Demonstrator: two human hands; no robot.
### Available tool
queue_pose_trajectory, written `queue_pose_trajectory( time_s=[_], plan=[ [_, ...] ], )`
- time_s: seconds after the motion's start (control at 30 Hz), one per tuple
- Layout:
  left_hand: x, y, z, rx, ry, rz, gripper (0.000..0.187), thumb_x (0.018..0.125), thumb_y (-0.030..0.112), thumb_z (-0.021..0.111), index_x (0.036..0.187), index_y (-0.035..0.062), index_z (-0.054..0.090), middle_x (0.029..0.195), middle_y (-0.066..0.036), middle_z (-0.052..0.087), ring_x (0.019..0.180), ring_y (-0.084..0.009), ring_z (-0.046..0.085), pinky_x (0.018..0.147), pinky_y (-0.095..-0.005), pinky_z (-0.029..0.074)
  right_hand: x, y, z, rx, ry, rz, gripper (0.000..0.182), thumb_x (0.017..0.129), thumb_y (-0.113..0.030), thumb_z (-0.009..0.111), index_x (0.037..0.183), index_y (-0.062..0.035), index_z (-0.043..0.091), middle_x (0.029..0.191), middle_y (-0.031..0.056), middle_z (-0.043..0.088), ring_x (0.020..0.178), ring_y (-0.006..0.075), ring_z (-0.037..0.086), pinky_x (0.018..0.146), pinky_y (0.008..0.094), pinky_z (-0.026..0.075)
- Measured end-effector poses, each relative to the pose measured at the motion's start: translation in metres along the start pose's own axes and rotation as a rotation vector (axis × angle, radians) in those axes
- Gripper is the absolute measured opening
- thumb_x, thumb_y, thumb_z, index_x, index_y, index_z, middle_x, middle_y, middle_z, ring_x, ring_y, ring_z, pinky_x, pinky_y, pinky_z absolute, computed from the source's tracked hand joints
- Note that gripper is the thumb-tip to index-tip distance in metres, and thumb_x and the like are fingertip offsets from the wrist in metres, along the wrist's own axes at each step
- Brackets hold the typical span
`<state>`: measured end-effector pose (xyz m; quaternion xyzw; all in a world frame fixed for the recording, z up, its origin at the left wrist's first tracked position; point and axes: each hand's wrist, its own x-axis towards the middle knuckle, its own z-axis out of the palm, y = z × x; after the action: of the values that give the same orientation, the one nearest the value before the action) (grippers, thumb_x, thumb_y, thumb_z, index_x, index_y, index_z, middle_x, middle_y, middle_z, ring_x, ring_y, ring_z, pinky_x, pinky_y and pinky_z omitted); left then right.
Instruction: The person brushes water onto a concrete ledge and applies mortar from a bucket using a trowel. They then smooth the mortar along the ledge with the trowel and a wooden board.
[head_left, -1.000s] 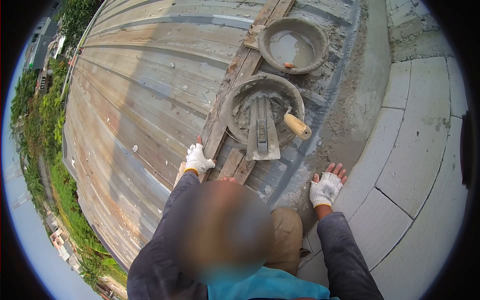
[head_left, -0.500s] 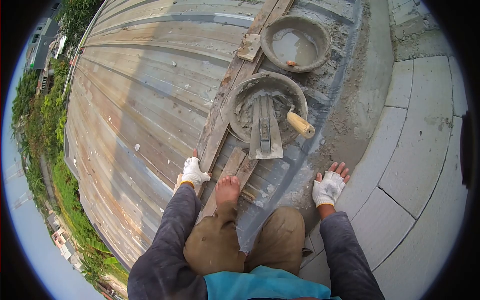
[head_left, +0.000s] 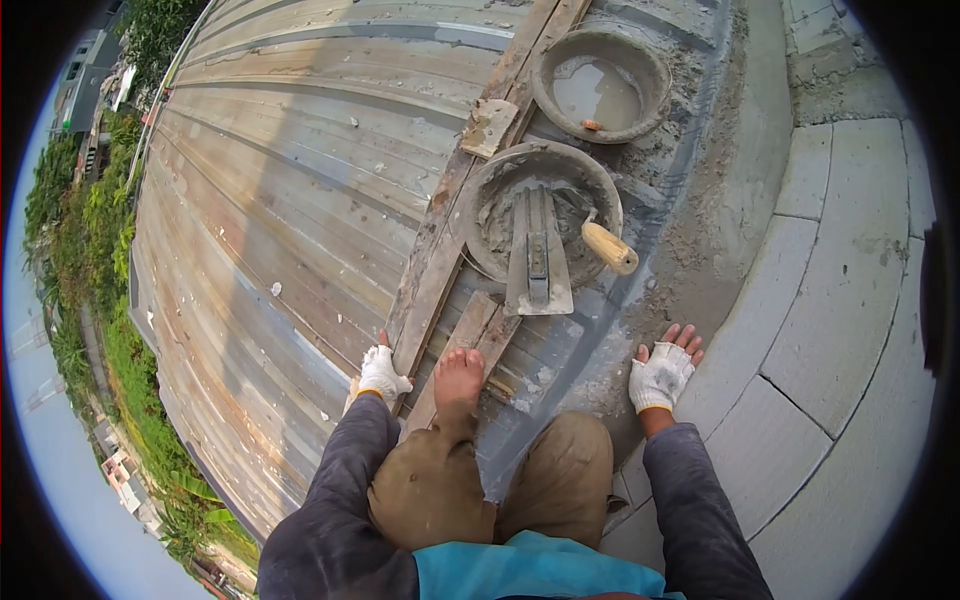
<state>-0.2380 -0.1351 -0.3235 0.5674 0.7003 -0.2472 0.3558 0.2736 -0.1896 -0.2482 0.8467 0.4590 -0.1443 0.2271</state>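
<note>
My left hand [head_left: 380, 372], in a white fingerless glove, rests at the left edge of a long wooden plank [head_left: 432, 250], one finger stretched forward and some fingers hidden. My right hand [head_left: 661, 376], gloved the same way, lies flat with fingers spread where the grey mortar strip [head_left: 690, 290] meets the pale block wall [head_left: 765, 300]. Ahead, between both hands, stands a round basin of mortar [head_left: 485, 195]. A flat metal float [head_left: 538, 260] lies across its near rim, and a trowel with a wooden handle [head_left: 609, 248] leans out on the right.
A second basin [head_left: 645, 75] holds murky water. A small board [head_left: 490, 127] lies on the plank beside it. My bare foot [head_left: 460, 375] is on a shorter plank [head_left: 480, 330]. Ribbed metal roofing [head_left: 300, 200] stretches left to an edge, with trees [head_left: 85, 230] beyond.
My left hand has shifted slightly back along the plank. The view has moved a little, so the basins appear slightly further right. My right hand stays flat in its place.
</note>
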Motion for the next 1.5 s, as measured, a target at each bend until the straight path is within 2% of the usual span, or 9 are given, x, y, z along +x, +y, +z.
queue_pose_trajectory(
  time_s=[0.4, 0.77, 0.97, 1.07, 1.13, 1.17, 1.23, 1.3, 1.5],
  plan=[
    [-0.021, -0.025, 0.015, 0.011, -0.116, -0.065, 0.132, 0.058, 0.029, 0.09, 0.159, 0.0035, 0.009, 0.14, -0.026, 0.048, 0.131, -0.043, 0.045, 0.112, -0.0434, 0.039, -0.002, -0.02, -0.028, -0.137, -0.14, 0.09, 0.082, 0.099, -0.043, 0.049, 0.159, -0.0018, 0.011, 0.167, 0.0219, 0.004, 0.153, 0.0419, 0.005, 0.124, 0.0517, 0.002],
    [-0.024, -0.017, 0.021, 0.046, -0.053, -0.089, 0.132, 0.056, 0.025, 0.092, 0.158, 0.002, 0.012, 0.134, -0.026, 0.051, 0.128, -0.0415, 0.049, 0.109, -0.0427, 0.041, -0.002, -0.025, -0.026, -0.216, -0.145, 0.13, 0.081, 0.099, -0.042, 0.049, 0.161, -0.007, 0.01, 0.168, 0.0166, 0.002, 0.155, 0.0373, 0.002, 0.124, 0.0487, 0.001],
    [-0.027, -0.012, 0.017, 0.049, -0.056, -0.094, 0.122, 0.062, 0.024, 0.083, 0.159, 0.0049, 0.012, 0.136, -0.022, 0.05, 0.127, -0.0394, 0.049, 0.11, -0.045, 0.039, -0.004, -0.028, -0.032, -0.204, -0.157, 0.149, 0.08, 0.099, -0.043, 0.048, 0.161, -0.0084, 0.011, 0.169, 0.0155, 0.002, 0.155, 0.0357, 0.002, 0.124, 0.0478, 0.0],
    [-0.028, -0.01, 0.01, 0.072, -0.115, -0.105, 0.123, 0.063, 0.03, 0.084, 0.16, 0.0064, 0.012, 0.146, -0.024, 0.043, 0.135, -0.0407, 0.043, 0.115, -0.0478, 0.033, -0.004, -0.029, -0.034, -0.205, -0.172, 0.153, 0.08, 0.099, -0.043, 0.049, 0.161, -0.0084, 0.012, 0.168, 0.0155, 0.003, 0.155, 0.0358, 0.002, 0.124, 0.0473, 0.0],
    [-0.03, -0.004, -0.005, 0.185, -0.111, -0.069, 0.13, 0.066, 0.052, 0.084, 0.16, 0.007, 0.007, 0.156, -0.03, 0.03, 0.144, -0.0437, 0.032, 0.119, -0.05, 0.025, -0.004, -0.027, -0.03, -0.202, -0.15, 0.151, 0.08, 0.099, -0.043, 0.049, 0.161, -0.0086, 0.013, 0.169, 0.0153, 0.003, 0.155, 0.0356, 0.003, 0.124, 0.0468, 0.001],
    [-0.023, -0.004, -0.007, 0.186, -0.105, -0.072, 0.13, 0.066, 0.052, 0.084, 0.16, 0.007, 0.007, 0.156, -0.03, 0.03, 0.144, -0.0437, 0.032, 0.119, -0.05, 0.025, -0.003, -0.026, -0.029, -0.197, -0.147, 0.148, 0.08, 0.099, -0.043, 0.049, 0.161, -0.0086, 0.013, 0.169, 0.0153, 0.003, 0.155, 0.0356, 0.003, 0.124, 0.0468, 0.001],
    [-0.005, 0.0, -0.012, 0.087, 0.13, 0.085, 0.127, 0.071, 0.066, 0.075, 0.161, 0.0085, 0.006, 0.161, -0.031, 0.017, 0.15, -0.0435, 0.022, 0.121, -0.0525, 0.018, -0.004, -0.024, -0.026, -0.188, -0.12, 0.138, 0.08, 0.099, -0.045, 0.049, 0.161, -0.0081, 0.013, 0.168, 0.0164, 0.003, 0.155, 0.0369, 0.004, 0.125, 0.0477, 0.001],
    [0.022, 0.026, -0.022, 0.083, 0.271, 0.129, 0.126, 0.073, 0.071, 0.071, 0.161, 0.0086, 0.006, 0.16, -0.032, 0.019, 0.149, -0.0441, 0.023, 0.121, -0.0517, 0.019, -0.005, -0.026, -0.029, -0.183, -0.124, 0.142, 0.08, 0.099, -0.044, 0.049, 0.161, -0.0086, 0.013, 0.168, 0.0156, 0.003, 0.155, 0.0361, 0.003, 0.125, 0.0472, 0.001],
    [0.047, 0.105, -0.063, -0.02, 0.124, 0.148, 0.126, 0.07, 0.057, 0.081, 0.161, 0.0082, 0.009, 0.155, -0.033, 0.031, 0.143, -0.0466, 0.032, 0.118, -0.0497, 0.026, -0.004, -0.025, -0.032, -0.173, -0.144, 0.149, 0.08, 0.099, -0.043, 0.049, 0.161, -0.0092, 0.012, 0.169, 0.0148, 0.004, 0.155, 0.0358, 0.003, 0.124, 0.047, 0.001]
  ],
)
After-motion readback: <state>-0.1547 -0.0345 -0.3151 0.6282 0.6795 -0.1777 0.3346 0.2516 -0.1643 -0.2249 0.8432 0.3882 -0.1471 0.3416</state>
